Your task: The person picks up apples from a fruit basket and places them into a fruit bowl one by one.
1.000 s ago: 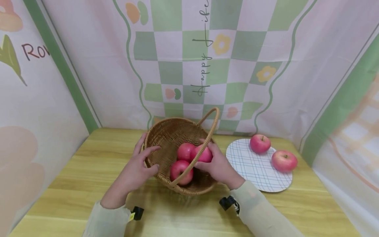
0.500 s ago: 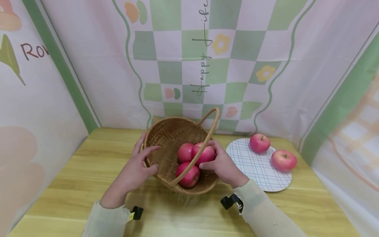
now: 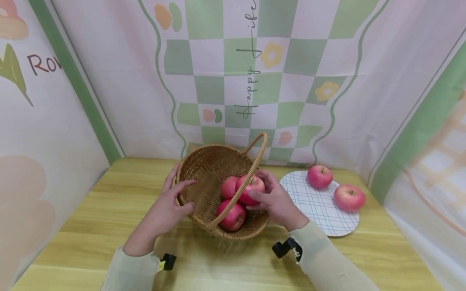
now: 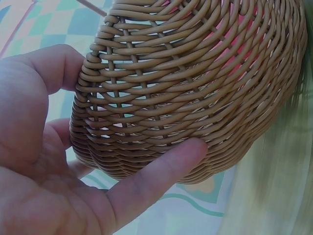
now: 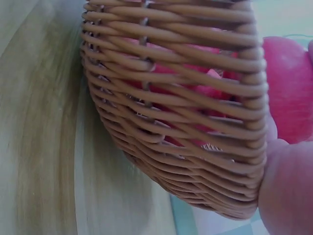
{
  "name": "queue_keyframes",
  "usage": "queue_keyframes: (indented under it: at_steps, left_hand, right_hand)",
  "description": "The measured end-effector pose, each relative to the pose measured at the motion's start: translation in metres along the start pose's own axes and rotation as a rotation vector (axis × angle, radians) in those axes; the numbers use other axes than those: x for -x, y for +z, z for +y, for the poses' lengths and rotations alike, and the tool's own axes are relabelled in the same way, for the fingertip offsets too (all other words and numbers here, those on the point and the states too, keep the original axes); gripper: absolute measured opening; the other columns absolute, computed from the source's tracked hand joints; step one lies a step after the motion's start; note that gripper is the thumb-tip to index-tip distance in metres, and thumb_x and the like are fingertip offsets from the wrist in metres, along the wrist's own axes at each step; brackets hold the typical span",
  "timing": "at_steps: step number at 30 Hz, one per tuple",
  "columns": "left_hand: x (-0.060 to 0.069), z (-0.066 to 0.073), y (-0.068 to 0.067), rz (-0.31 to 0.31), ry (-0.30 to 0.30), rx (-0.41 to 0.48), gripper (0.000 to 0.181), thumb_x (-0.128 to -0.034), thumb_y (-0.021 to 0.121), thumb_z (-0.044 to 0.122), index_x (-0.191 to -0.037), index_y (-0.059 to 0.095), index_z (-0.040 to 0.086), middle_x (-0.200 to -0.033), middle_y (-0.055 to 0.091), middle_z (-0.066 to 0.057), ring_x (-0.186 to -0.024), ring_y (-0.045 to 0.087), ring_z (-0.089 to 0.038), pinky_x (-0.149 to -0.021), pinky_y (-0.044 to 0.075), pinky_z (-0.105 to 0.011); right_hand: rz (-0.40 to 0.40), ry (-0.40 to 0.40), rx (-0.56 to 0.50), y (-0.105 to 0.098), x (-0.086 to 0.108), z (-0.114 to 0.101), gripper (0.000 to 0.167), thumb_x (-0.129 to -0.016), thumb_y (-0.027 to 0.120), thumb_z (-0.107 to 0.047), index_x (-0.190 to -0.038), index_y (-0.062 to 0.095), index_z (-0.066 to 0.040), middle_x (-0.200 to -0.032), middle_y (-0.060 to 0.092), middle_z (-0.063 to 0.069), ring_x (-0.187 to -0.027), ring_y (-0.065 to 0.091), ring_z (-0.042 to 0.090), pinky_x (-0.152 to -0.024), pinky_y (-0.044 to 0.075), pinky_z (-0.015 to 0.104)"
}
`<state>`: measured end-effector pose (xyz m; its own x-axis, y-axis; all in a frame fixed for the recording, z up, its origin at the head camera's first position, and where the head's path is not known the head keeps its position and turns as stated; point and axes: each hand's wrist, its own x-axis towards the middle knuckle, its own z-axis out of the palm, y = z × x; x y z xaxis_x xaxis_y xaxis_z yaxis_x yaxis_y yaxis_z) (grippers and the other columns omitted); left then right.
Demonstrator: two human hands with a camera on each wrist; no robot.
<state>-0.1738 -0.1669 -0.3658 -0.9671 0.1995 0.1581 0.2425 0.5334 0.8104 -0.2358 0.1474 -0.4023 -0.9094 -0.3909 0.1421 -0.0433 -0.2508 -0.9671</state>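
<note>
A brown wicker basket (image 3: 204, 161) stands tilted toward the person on the table, its arched handle crossing the opening. My left hand (image 3: 165, 210) holds its left rim, some fingers over the edge and one along the outer weave (image 4: 161, 107). At the right side of the opening, my right hand (image 3: 278, 200) grips a red apple (image 3: 256, 185); in the right wrist view this apple (image 5: 288, 88) shows beyond the rim. Two more apples lie inside, one behind (image 3: 228, 188) and one in front (image 3: 231, 216), partly covered by the handle.
Right of the basket lies a white oval board with a grid pattern (image 3: 309, 206). Two apples rest on it, one at the back (image 3: 319, 177) and one at its right edge (image 3: 349, 198). A printed curtain (image 3: 240, 89) hangs behind the wooden table (image 3: 94, 218).
My right hand has drawn its apple slightly right and up toward the rim, turning it so the stem shows. The front apple rolled a little right. My left hand stays in place.
</note>
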Motion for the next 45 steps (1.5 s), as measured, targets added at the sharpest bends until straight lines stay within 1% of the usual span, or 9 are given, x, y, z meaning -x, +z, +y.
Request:
queue_keyframes:
  at_steps: [3, 6, 14, 20, 25, 31, 33, 41, 45]
  left_hand:
    - [0.0, -0.001, 0.0, -0.001, -0.004, -0.001, 0.058, -0.0866, 0.066, 0.009, -0.143, 0.053, 0.012, -0.163, -0.013, 0.01, -0.048, 0.038, -0.011, -0.046, 0.046, -0.028]
    - [0.0, -0.003, -0.001, -0.006, -0.012, 0.005, 0.059, -0.0869, 0.065, 0.009, -0.144, 0.052, 0.012, -0.163, -0.014, 0.01, -0.048, 0.037, -0.01, -0.045, 0.045, -0.028]
    - [0.001, -0.008, -0.004, -0.004, -0.033, 0.036, 0.06, -0.0853, 0.062, 0.005, -0.144, 0.051, 0.009, -0.163, -0.014, 0.009, -0.048, 0.036, -0.011, -0.044, 0.043, -0.028]
    - [-0.001, -0.008, -0.004, -0.006, -0.039, 0.052, 0.06, -0.0852, 0.062, 0.005, -0.144, 0.051, 0.01, -0.163, -0.015, 0.009, -0.048, 0.035, -0.011, -0.044, 0.043, -0.028]
    - [-0.001, -0.008, -0.004, -0.002, -0.042, 0.052, 0.059, -0.0851, 0.062, 0.005, -0.143, 0.051, 0.008, -0.163, -0.014, 0.009, -0.048, 0.036, -0.011, -0.044, 0.043, -0.028]
    - [-0.001, -0.008, -0.005, -0.007, -0.054, 0.061, 0.059, -0.0856, 0.062, 0.005, -0.143, 0.052, 0.009, -0.163, -0.014, 0.009, -0.049, 0.037, -0.012, -0.045, 0.044, -0.028]
    - [-0.001, -0.008, -0.005, -0.009, -0.058, 0.064, 0.059, -0.0858, 0.062, 0.005, -0.143, 0.051, 0.009, -0.163, -0.015, 0.009, -0.05, 0.038, -0.012, -0.045, 0.044, -0.028]
    - [0.0, -0.007, -0.004, -0.016, -0.062, 0.085, 0.059, -0.086, 0.062, 0.004, -0.144, 0.051, 0.008, -0.163, -0.015, 0.009, -0.05, 0.038, -0.013, -0.046, 0.045, -0.028]
    - [0.0, -0.007, -0.004, -0.014, -0.064, 0.088, 0.058, -0.086, 0.061, 0.005, -0.143, 0.051, 0.009, -0.163, -0.015, 0.01, -0.05, 0.038, -0.013, -0.046, 0.045, -0.029]
  right_hand:
    - [-0.017, -0.002, -0.072, -0.002, 0.0, -0.002, 0.068, -0.093, 0.063, 0.006, -0.152, 0.033, -0.01, -0.151, 0.028, 0.02, -0.123, 0.05, 0.035, -0.082, 0.054, 0.057]
    - [-0.013, -0.016, -0.12, -0.006, 0.001, -0.005, 0.07, -0.093, 0.061, 0.007, -0.154, 0.028, -0.006, -0.15, 0.028, 0.021, -0.125, 0.048, 0.034, -0.084, 0.054, 0.055]
    - [0.059, -0.035, -0.253, -0.026, 0.003, -0.018, 0.053, -0.099, 0.056, 0.001, -0.146, 0.039, -0.014, -0.151, 0.029, 0.014, -0.125, 0.051, 0.03, -0.091, 0.05, 0.055]
    - [0.14, -0.047, -0.369, -0.049, 0.007, -0.033, 0.046, -0.101, 0.055, -0.003, -0.144, 0.044, -0.013, -0.149, 0.032, 0.009, -0.122, 0.055, 0.024, -0.089, 0.053, 0.049]
    - [0.236, -0.032, -0.297, -0.074, 0.006, -0.042, 0.046, -0.1, 0.057, -0.004, -0.143, 0.043, -0.009, -0.15, 0.029, 0.007, -0.123, 0.051, 0.023, -0.092, 0.051, 0.05]
    - [0.413, 0.159, -0.239, -0.107, 0.003, -0.04, 0.079, -0.098, 0.062, -0.006, -0.16, 0.015, -0.017, -0.158, 0.011, 0.006, -0.134, 0.032, 0.027, -0.095, 0.05, 0.04]
    - [0.445, 0.186, -0.238, -0.115, 0.002, -0.034, 0.083, -0.098, 0.06, -0.004, -0.161, 0.008, -0.02, -0.16, 0.006, 0.006, -0.138, 0.026, 0.03, -0.097, 0.048, 0.041]
    - [0.45, 0.187, -0.202, -0.13, 0.003, -0.016, 0.08, -0.096, 0.051, 0.014, -0.159, 0.011, -0.014, -0.162, 0.0, 0.012, -0.144, 0.016, 0.038, -0.1, 0.044, 0.047]
    - [0.455, 0.18, -0.157, -0.129, 0.001, -0.011, 0.084, -0.095, 0.052, 0.014, -0.161, 0.007, -0.012, -0.162, -0.001, 0.016, -0.144, 0.017, 0.04, -0.1, 0.045, 0.046]
